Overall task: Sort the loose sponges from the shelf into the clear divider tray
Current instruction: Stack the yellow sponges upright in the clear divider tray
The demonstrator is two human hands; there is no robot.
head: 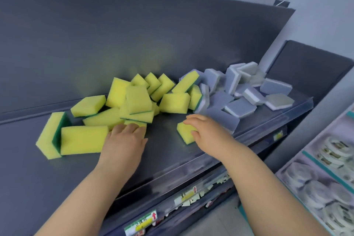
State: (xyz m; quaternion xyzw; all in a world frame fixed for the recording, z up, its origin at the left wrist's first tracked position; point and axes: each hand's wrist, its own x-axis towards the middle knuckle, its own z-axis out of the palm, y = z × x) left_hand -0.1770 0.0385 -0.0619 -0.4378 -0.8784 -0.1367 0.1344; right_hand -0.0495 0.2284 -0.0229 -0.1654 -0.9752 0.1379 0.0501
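Several yellow sponges with green backs (138,99) lie in a loose heap on the dark shelf (28,168). To their right several grey-blue sponges (239,107) are piled up. My left hand (124,140) rests flat with its fingertips on a yellow sponge (134,123) at the front of the heap, not gripping it. My right hand (205,130) lies over a single yellow sponge (184,132) with the fingers curled on it. A clear plastic rail (191,163) runs along the shelf's front edge. I cannot make out a divider tray.
The shelf's dark back panel (115,34) rises behind the sponges. Price labels (143,222) run under the front edge. At the right, a rack (325,178) holds packaged round scrubbers. A large yellow sponge (84,140) lies left of my left hand.
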